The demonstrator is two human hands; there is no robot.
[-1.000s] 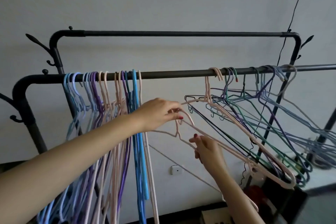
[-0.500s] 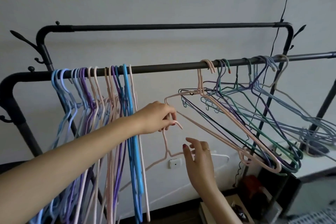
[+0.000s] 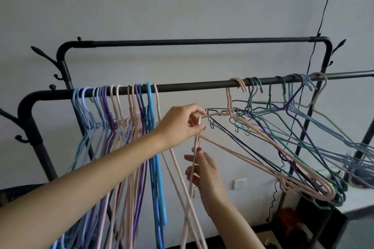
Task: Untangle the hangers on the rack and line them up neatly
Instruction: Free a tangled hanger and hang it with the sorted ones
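Pale grey wall [image 3: 182, 6] fills the background, with a white socket [image 3: 239, 183] low on it and a thin black cord [image 3: 323, 12] running down from the top right. Two black rails stand before it: a far rail [image 3: 202, 41] higher up, and a near rail [image 3: 192, 87] that carries all the hangers. On the left part of the near rail hangs a neat group of hangers [image 3: 121, 127], blue, purple and pale pink, close together and pointing straight down, with a bright blue hanger [image 3: 154, 168] near its right edge. On the right part of the same rail hangs a tangled bunch [image 3: 293, 137] of pink, green, purple, black and grey-blue hangers, their frames crossed and splayed out low to the right. Between the two groups, below the rail, the left hand [image 3: 180, 125] has its fingers curled and pinches the hook of a pale pink hanger [image 3: 194, 184] that is off the rail and hangs down from the grip; the hand also sits right at the left tip of a pink hanger in the tangle, and whether it touches that tip I cannot tell. Just below, the right hand [image 3: 204, 172] has its thumb and fingers closed round the thin pink wires of the loose hanger. At lower right stand a dark box [image 3: 315, 226] and a white surface [image 3: 356, 198].
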